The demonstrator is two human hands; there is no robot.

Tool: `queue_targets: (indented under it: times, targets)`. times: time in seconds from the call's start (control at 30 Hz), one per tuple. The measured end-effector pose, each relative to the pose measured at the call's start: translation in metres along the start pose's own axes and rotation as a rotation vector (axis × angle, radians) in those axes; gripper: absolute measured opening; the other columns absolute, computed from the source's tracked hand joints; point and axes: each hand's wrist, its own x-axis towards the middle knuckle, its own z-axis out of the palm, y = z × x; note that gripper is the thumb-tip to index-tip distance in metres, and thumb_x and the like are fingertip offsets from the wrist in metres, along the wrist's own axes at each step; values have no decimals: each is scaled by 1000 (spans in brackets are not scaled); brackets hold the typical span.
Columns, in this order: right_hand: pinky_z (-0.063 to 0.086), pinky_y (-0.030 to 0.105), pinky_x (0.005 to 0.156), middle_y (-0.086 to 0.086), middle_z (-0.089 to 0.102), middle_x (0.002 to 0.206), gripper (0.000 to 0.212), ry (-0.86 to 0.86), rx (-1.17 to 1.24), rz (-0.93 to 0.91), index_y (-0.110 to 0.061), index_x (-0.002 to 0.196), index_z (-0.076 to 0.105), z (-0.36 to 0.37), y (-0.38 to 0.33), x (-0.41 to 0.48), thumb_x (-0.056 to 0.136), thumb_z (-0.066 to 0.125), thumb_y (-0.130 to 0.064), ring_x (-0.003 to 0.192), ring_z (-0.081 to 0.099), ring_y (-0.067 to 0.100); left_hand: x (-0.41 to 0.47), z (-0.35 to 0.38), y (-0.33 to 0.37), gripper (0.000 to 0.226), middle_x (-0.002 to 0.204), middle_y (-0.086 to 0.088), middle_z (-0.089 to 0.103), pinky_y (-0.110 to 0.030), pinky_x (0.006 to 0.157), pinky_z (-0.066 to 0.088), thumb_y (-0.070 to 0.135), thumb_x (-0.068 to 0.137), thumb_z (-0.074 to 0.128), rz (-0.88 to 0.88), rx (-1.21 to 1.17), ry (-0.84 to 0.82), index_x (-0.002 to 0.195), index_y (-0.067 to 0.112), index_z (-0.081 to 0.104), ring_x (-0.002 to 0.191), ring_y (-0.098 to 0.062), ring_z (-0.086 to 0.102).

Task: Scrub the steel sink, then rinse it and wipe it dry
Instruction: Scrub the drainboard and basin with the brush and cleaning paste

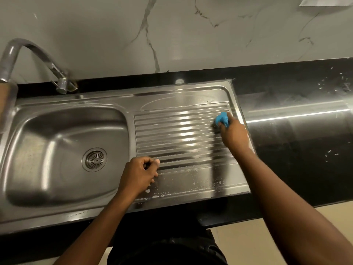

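Observation:
The steel sink (28, 197) has a deep basin on the left with a round drain (95, 159) and a ribbed drainboard (177, 134) on the right. My right hand (234, 135) grips a blue scrubber (222, 118) and presses it on the drainboard's far right ribs. My left hand (140, 174) rests on the drainboard's near left corner with its fingers curled and nothing visible in them. Soap suds and droplets (193, 185) dot the flat strip along the drainboard's front.
A curved steel faucet (38, 54) rises behind the basin at the back left. Black countertop (298, 150) runs to the right, speckled with white flecks. A marble-patterned wall (172, 35) stands behind, with a white cloth or paper corner (324, 2) at the top right.

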Motion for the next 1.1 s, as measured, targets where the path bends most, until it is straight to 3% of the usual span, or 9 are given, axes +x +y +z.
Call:
queue_targets:
  times: [0.13, 0.23, 0.33, 0.47, 0.73, 0.9, 0.97, 1.03, 1.1]
  targets:
    - [57, 37, 70, 6, 73, 108, 56, -41, 22, -100, -31, 160, 34, 48, -40, -36, 107, 49, -41, 82, 66, 16, 2, -8, -6, 24, 71, 4, 78, -49, 69, 67, 40, 102, 67, -9, 6, 4, 89, 22, 78, 58, -17, 75]
    - [59, 45, 78, 6, 73, 113, 56, -130, -5, -172, -38, 160, 30, 79, -59, -62, 107, 47, -45, 92, 70, 23, 4, -11, -7, 25, 71, 3, 78, -49, 69, 66, 39, 102, 68, -14, 12, -2, 87, 22, 78, 57, -17, 74]
    - [54, 39, 74, 8, 72, 114, 58, -176, -97, -222, -35, 161, 29, 83, -64, -70, 107, 49, -40, 93, 68, 26, 6, -13, -6, 25, 71, 3, 77, -48, 69, 66, 38, 102, 68, -19, 7, -3, 86, 21, 79, 57, -16, 74]
    - [45, 30, 58, 4, 70, 96, 55, -119, -115, -154, -35, 161, 29, 50, -32, -52, 109, 43, -47, 74, 64, 16, 7, -17, -10, 25, 71, 3, 78, -48, 70, 66, 39, 102, 68, -12, 4, -13, 85, 23, 78, 57, -16, 74]
    - [45, 33, 80, 16, 66, 129, 54, -1, -80, 31, -22, 159, 37, -5, 1, -26, 108, 51, -32, 106, 65, 29, 5, -27, -21, 27, 71, 5, 77, -49, 72, 66, 41, 102, 66, -4, 14, -38, 84, 23, 78, 58, -17, 74]
    - [38, 24, 55, 5, 67, 100, 58, -46, -87, -39, -24, 163, 28, 52, -56, -62, 109, 47, -36, 68, 53, 8, 4, -38, -26, 26, 71, 6, 77, -50, 73, 66, 41, 102, 66, -4, 13, -43, 85, 24, 78, 59, -17, 74]
    - [51, 33, 68, 10, 70, 108, 59, -114, -83, -94, -28, 163, 26, 79, -80, -78, 109, 46, -38, 83, 65, 20, 4, -43, -28, 27, 71, 5, 77, -51, 72, 66, 41, 102, 66, 1, 14, -46, 85, 24, 78, 59, -17, 74]
    - [50, 39, 84, 14, 69, 125, 61, -185, -111, -140, -31, 163, 24, 106, -105, -91, 108, 47, -35, 106, 67, 32, 5, -49, -29, 28, 69, 4, 77, -52, 70, 66, 40, 102, 67, 1, 12, -43, 83, 23, 78, 59, -18, 74]
    - [51, 40, 84, 13, 68, 127, 63, -236, -157, -182, -32, 164, 21, 131, -130, -102, 107, 50, -32, 108, 68, 31, 5, -55, -31, 30, 68, 3, 76, -52, 71, 66, 40, 101, 67, 4, 24, -34, 80, 21, 77, 59, -19, 74]
